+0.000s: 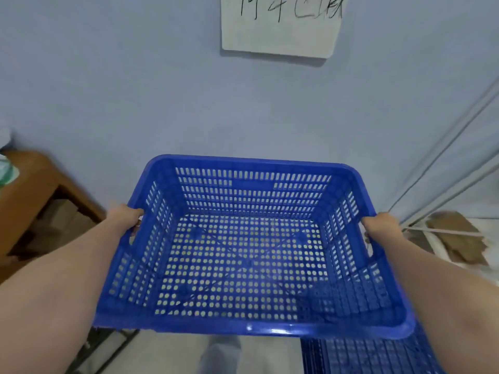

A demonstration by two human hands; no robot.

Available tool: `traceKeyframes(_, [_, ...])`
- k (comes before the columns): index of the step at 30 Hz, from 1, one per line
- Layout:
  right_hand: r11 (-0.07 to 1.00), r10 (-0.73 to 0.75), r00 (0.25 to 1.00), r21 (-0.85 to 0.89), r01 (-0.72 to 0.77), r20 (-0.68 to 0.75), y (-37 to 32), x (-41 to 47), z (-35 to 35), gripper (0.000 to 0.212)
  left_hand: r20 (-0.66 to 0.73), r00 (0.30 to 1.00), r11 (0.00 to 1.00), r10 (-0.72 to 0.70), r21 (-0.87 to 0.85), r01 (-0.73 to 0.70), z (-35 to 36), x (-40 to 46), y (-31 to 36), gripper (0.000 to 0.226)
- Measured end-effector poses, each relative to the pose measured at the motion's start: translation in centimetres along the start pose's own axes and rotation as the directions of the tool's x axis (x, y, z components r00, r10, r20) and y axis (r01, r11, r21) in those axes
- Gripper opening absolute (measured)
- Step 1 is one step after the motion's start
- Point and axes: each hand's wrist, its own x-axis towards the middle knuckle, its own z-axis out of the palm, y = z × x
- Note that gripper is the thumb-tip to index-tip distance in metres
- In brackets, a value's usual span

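Holding empty blue basket [253, 329] up off any surface, just before pale wall. Left hand [125, 217] grasps left side handle, right hand [379, 225] grasps right one, fingers curled thru slots. Judged: lift done, set-down left; second blue basket [364, 354] sits below at lower right. Paper sheet [279, 28] on wall has black handwritten chars, top cut off, unreadable. No brand seen on basket

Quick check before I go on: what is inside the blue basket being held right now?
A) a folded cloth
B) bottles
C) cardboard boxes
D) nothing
D: the blue basket shows only its bare perforated floor, while the left hand and the right hand grip its two sides.
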Motion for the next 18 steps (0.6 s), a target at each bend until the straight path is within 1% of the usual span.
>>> traceKeyframes(2, [0.999,0.045,0.998,-0.018,-0.044,0.043,-0.9,2.6,3.2,0.038,0.020,0.999,0.999,-0.026,0.041,0.025,1.5,2.8,0.0,0.043])
traceKeyframes(3, [0.997,0.071,0.996,0.000,-0.071,0.056,-1.1,3.6,4.8,0.037,0.029,0.999,0.998,-0.042,0.052,0.040,2.1,4.1,-0.1,0.043])
traceKeyframes(6, [0.981,0.145,0.988,0.125,-0.152,0.062,-2.0,4.7,8.7,0.020,0.078,0.994,0.997,-0.081,-0.001,0.081,4.4,8.2,-0.7,0.029])
traceKeyframes(7, [0.972,0.159,0.985,0.165,-0.167,0.062,-1.9,5.4,10.0,0.014,0.092,0.990,0.994,-0.106,-0.016,0.108,5.3,9.6,-1.2,0.032])
traceKeyframes(8, [0.964,0.167,0.984,0.197,-0.177,0.067,-1.7,6.1,11.2,0.013,0.108,0.986,0.992,-0.125,-0.011,0.127,6.0,10.7,-1.7,0.036])
traceKeyframes(9, [0.959,0.184,0.980,0.204,-0.195,0.071,-1.1,7.0,12.3,0.019,0.122,0.982,0.990,-0.141,-0.005,0.143,6.8,11.5,-2.1,0.034])
traceKeyframes(11, [0.949,0.225,0.970,0.206,-0.241,0.096,1.2,10.4,15.1,0.042,0.151,0.974,0.985,-0.170,-0.004,0.173,8.6,12.9,-2.8,0.022])
traceKeyframes(13, [0.939,0.262,0.958,0.197,-0.281,0.117,3.9,14.0,17.9,0.052,0.168,0.964,0.978,-0.208,0.011,0.210,10.6,14.0,-3.7,0.015])
traceKeyframes(15, [0.930,0.297,0.947,0.185,-0.316,0.122,4.3,15.1,19.6,0.050,0.167,0.958,0.972,-0.233,0.011,0.235,12.9,15.2,-5.1,0.015])
traceKeyframes(18, [0.923,0.312,0.939,0.191,-0.335,0.143,3.7,15.7,21.5,0.044,0.143,0.951,0.961,-0.273,0.003,0.275,16.4,16.5,-6.9,0.018])
